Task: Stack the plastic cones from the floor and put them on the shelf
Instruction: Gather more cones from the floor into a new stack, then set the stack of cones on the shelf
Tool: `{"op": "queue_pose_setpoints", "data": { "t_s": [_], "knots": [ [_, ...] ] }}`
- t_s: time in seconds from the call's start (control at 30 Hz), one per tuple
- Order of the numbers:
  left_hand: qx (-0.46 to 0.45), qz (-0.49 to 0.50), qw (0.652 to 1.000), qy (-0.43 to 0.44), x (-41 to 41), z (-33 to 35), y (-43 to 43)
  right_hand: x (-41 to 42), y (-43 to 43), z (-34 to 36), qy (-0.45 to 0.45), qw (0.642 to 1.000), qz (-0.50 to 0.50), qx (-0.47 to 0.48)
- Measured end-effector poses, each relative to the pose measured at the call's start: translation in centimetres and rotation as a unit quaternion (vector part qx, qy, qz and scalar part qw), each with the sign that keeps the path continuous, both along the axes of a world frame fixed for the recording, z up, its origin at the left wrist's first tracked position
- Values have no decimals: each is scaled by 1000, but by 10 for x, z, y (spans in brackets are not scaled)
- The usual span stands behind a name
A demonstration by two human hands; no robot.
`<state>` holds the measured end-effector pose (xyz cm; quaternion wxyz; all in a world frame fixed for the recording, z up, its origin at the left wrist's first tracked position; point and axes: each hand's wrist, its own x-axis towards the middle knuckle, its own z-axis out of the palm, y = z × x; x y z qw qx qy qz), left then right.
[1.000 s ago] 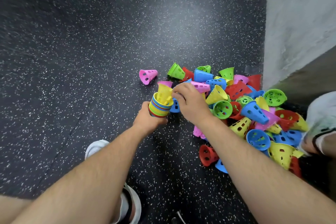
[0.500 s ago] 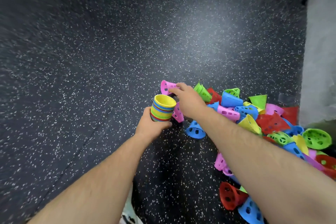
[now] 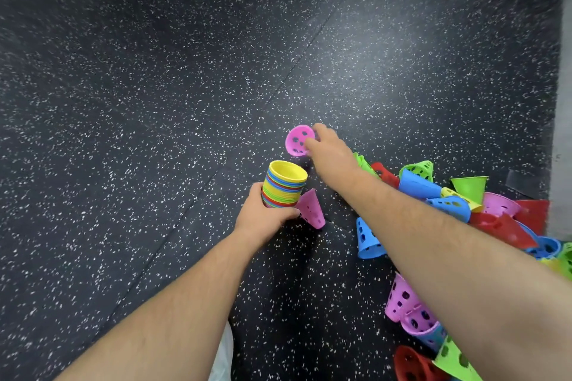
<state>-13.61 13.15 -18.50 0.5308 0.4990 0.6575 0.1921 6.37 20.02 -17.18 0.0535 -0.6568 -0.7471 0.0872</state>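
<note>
**Pink cone at R grip, stack waits just near-left of it**

L grip (image 3: 263, 219) is wrapped round the lower part of the cone stack (image 3: 284, 184), fingers curled tight on it. The stack is held just above the floor (image 3: 154, 102), mouth up and tipped a bit toward the far right, w/ a yellow cone on top.

R grip (image 3: 331, 155) is stretched out to the far side. Its fingertips are closed on the right rim of a lone pink cone (image 3: 297, 140); looks like a pinch, tho blur hides the thumb.

That cone's open mouth faces me, so its long axis runs near-to-far w/ the tip pointing away. It sits just far and slightly right of the stack mouth, not touching it. R grip is the nearer one by a lot; L is busy anyway.

My read: the next move is short. Pull the cone back near-left, swing the tip down, and drop it tip-first into the yellow mouth. The axis has to turn about a quarter to line up.

A 2nd pink cone (image 3: 311, 210) lies against the stack's right side, by the L fingers. The main pile (image 3: 418, 185) is off to the right. No shelf in view.
</note>
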Motion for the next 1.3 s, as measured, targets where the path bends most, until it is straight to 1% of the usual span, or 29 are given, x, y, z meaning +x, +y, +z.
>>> {"op": "queue_pose_setpoints", "data": {
  "t_s": [0.03,0.1,0.13,0.17,0.23,0.33,0.4,0.47,0.53,0.57,0.63,0.7,0.8,0.87,0.97,1.13,1.2,1.3],
  "knots": [
    [3,-3,1000,1,3,2,2,7,-1,3,53,998,-35,18],
    [7,-10,1000,0,10,5,6,18,-3,17,166,978,-115,57],
    [8,-14,1000,2,14,8,8,23,-6,28,213,963,-138,88],
    [13,-19,1000,4,18,12,10,27,-11,42,246,951,-142,120],
    [27,-33,999,3,26,21,14,33,-25,70,279,938,-125,164],
    [46,-50,998,-1,48,40,20,46,-49,104,300,929,-120,181],
    [67,-70,995,-22,75,57,20,58,-67,121,282,937,-125,167],
    [93,-81,990,-61,108,77,17,75,-88,139,254,951,-130,120],
    [127,-109,981,-99,144,103,7,95,-114,160,263,950,-147,76],
    [142,-124,975,-122,162,116,0,105,-129,173,272,946,-158,74],
    [164,-151,958,-178,194,144,-18,127,-162,200,266,940,-180,112],
    [183,-188,938,-228,224,174,-39,148,-199,232,232,933,-211,179],
    [215,-241,897,-302,258,227,-76,177,-250,285,196,911,-225,286],
    [238,-270,872,-330,275,261,-100,190,-284,323,183,895,-242,327],
    [265,-287,845,-365,291,312,-134,201,-333,377,148,881,-259,367],
    [290,-321,806,-404,314,388,-179,211,-405,453,26,863,-267,428],
    [295,-344,789,-414,321,419,-195,217,-433,478,-6,855,-282,436],
    [287,-374,765,-438,330,471,-219,225,-474,512,-31,846,-314,429]
  ]
}}
